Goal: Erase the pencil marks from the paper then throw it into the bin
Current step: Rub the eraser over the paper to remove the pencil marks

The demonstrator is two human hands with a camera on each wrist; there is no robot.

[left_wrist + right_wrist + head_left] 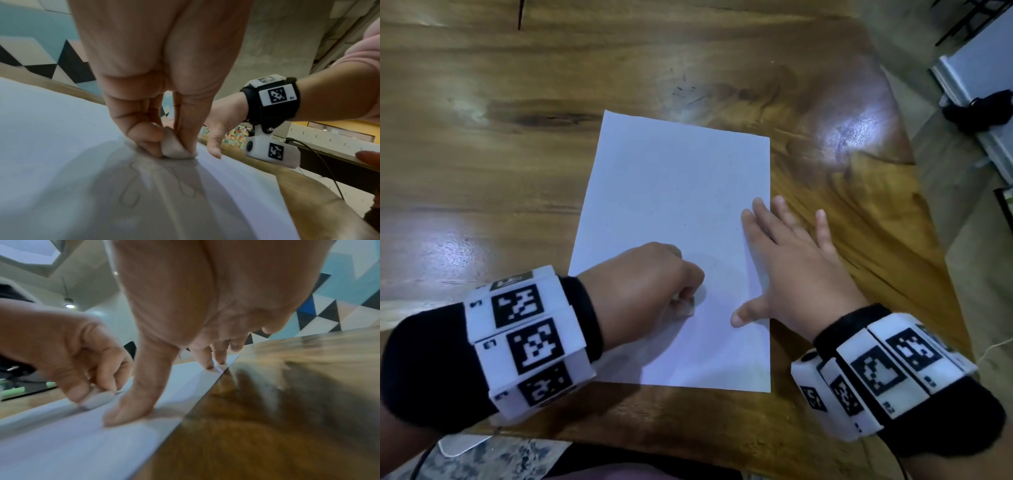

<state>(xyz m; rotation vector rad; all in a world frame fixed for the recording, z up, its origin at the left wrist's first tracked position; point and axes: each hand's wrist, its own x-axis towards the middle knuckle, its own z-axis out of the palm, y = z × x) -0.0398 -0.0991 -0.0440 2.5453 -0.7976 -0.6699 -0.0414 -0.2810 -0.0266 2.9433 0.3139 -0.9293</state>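
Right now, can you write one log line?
step: erasing | left hand: pinches eraser on paper | right hand: presses paper edge | marks remain

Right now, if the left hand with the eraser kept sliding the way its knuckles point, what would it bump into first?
Most likely the right hand, which lies flat on the paper at its right edge. The left hand pinches the eraser and points toward the right thumb; the exact heading is uncertain.

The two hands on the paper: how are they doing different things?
The left hand is curled, pinching a white eraser against the paper; the right hand lies flat with fingers spread, holding nothing. The left hand sits inside the sheet over faint pencil marks; the right straddles the sheet's right edge, partly on the wooden table. Both touch the paper and wear marker wristbands.
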